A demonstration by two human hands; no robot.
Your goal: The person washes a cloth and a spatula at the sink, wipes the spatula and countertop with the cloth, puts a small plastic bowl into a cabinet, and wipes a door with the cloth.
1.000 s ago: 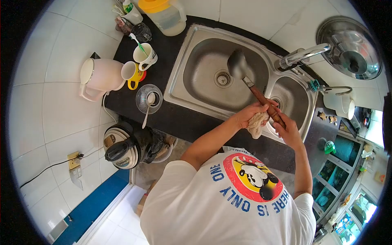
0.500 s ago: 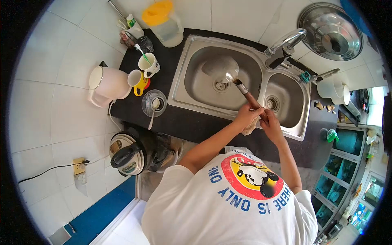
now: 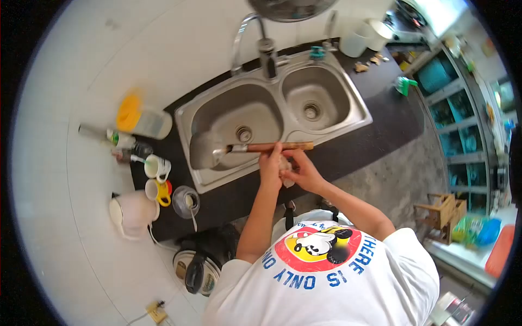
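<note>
My left hand (image 3: 270, 167) is closed round the wooden handle of a wok spatula (image 3: 272, 146). The broad metal blade (image 3: 204, 151) hangs over the left part of the large sink bowl (image 3: 237, 108). Just below the handle, a crumpled pale brown scrubber or cloth (image 3: 286, 174) sits between my two hands. The fingers of my right hand (image 3: 306, 173) are bent onto it, and its exact kind cannot be made out. Both hands are near the front edge of the double sink.
A curved faucet (image 3: 266, 57) stands behind the sink, with the small bowl (image 3: 316, 98) at right. Left on the counter are a glass bowl with a spoon (image 3: 186, 202), a yellow mug (image 3: 157, 191), a white mug (image 3: 157, 168) and a yellow-lidded jug (image 3: 147, 120). A green item (image 3: 403, 86) lies right.
The view has turned and shifted right. The spatula has swung from slanting to nearly level. My right hand has left the handle and moved onto the pale brown scrubber or cloth.
</note>
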